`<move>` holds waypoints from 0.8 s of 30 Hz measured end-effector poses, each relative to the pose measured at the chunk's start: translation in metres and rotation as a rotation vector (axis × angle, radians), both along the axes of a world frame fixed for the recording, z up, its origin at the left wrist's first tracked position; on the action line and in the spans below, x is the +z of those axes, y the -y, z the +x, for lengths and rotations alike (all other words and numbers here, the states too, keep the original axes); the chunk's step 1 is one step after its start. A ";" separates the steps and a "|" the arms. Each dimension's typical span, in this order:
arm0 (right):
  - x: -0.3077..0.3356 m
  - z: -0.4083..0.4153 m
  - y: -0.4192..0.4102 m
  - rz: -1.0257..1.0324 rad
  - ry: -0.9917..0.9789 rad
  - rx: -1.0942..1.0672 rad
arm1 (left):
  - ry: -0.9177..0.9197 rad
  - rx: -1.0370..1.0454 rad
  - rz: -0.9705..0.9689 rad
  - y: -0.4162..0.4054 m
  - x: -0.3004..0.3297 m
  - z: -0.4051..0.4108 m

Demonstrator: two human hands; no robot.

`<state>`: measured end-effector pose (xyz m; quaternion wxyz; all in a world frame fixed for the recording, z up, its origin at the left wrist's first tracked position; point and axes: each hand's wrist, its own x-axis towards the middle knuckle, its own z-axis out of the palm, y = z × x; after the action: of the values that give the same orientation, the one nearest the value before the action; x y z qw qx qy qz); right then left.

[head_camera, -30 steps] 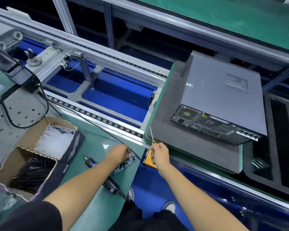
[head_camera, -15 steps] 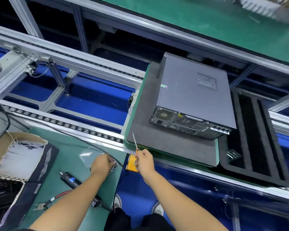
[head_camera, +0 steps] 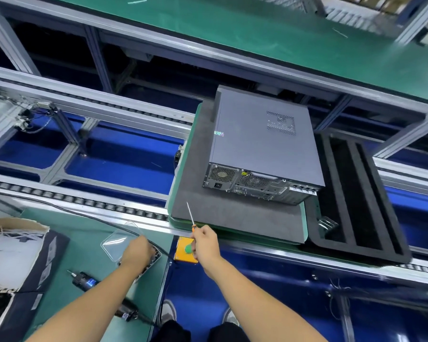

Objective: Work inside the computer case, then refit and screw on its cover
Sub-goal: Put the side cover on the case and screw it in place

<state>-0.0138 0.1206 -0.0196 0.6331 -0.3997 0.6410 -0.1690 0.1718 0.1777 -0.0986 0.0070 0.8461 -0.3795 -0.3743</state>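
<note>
A grey computer case [head_camera: 262, 144] lies on its side on a grey foam pad [head_camera: 223, 218], cover on, rear panel toward me. My right hand [head_camera: 205, 243] grips a thin screwdriver [head_camera: 190, 215] with an orange collar, its shaft pointing up toward the pad. That hand hovers over a yellow box with a green button [head_camera: 184, 250]. My left hand [head_camera: 137, 250] reaches into a clear plastic tray [head_camera: 120, 239] on the green bench, its fingertips hidden among small parts.
An electric screwdriver [head_camera: 87, 282] with its cable lies on the bench near my left forearm. A cardboard box of white ties [head_camera: 13, 243] stands at the left. A black slotted foam tray [head_camera: 353, 201] sits right of the case. Roller conveyor rails [head_camera: 84, 201] run across.
The view has swung right, so the case now sits nearer the middle. My hands keep their places, the left in the tray and the right holding the screwdriver.
</note>
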 end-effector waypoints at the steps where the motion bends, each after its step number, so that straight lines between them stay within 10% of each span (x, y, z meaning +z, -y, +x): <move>1: 0.001 -0.002 0.000 0.000 -0.001 -0.002 | 0.015 -0.015 -0.011 0.000 0.002 0.000; 10: 0.002 -0.014 -0.002 0.009 0.024 -0.027 | -0.096 0.056 -0.228 -0.003 0.016 0.011; 24: 0.046 -0.107 0.042 -0.138 0.177 -0.011 | -1.011 0.643 -0.731 0.130 0.114 -0.141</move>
<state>-0.1203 0.0787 0.0268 0.6571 -0.4224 0.5717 -0.2508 0.0304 0.0478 0.0158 0.5770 0.5819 -0.1620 -0.5497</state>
